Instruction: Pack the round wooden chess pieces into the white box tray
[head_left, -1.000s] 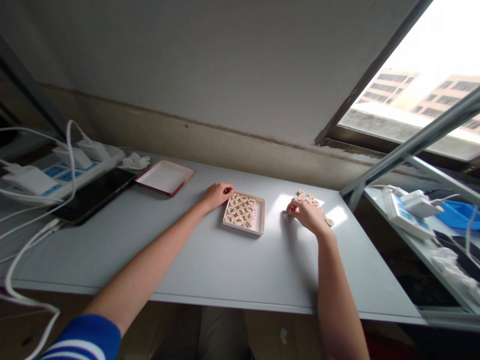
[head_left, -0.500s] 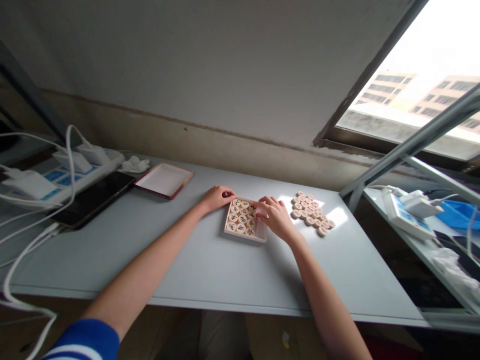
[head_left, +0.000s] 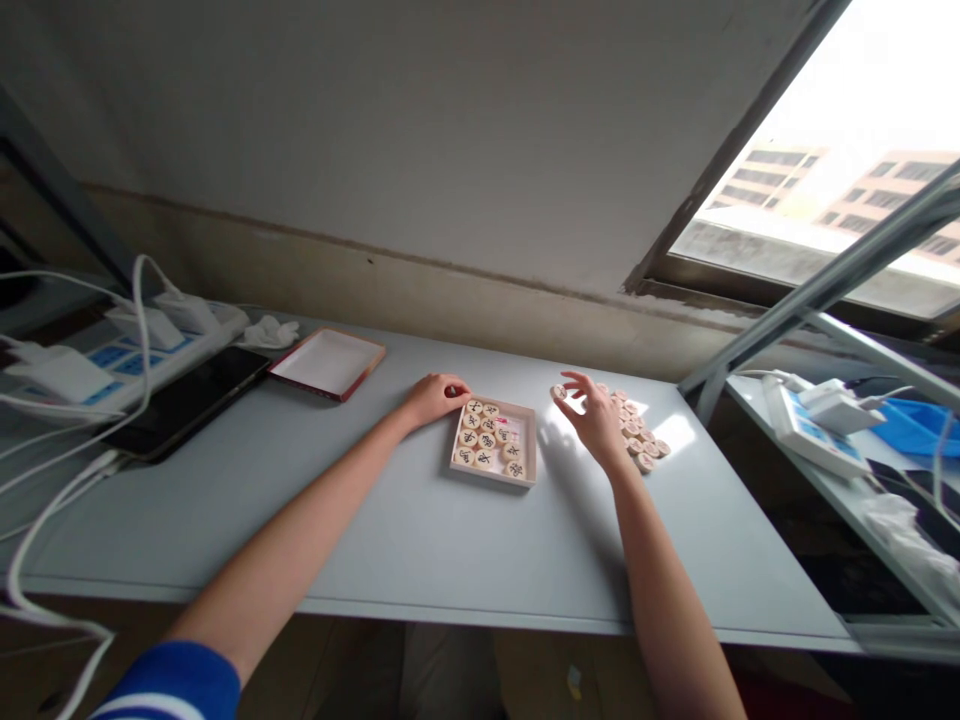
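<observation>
A shallow square box holds several round Chinese chess pieces with dark characters. Its left columns are neatly lined up, while a few pieces rest loosely by the right wall. My left hand is curled at the box's far left corner, thumb and finger closed on the edge. To the right of the box, my right hand is raised above the table, pinching a single Chinese chess piece between thumb and finger. Behind that hand, partly hidden, lies a cluster of pieces with reddish characters.
An upturned box lid lies on the grey table at the back left. Farther left are a black phone, a power strip with chargers and loose white cables, and crumpled tissue. A metal rail stands at the right.
My right hand has moved from the box to the right, lifting a chess piece out. Inside the box, the right-hand pieces have shifted towards the right wall. My left hand stays at the corner.
</observation>
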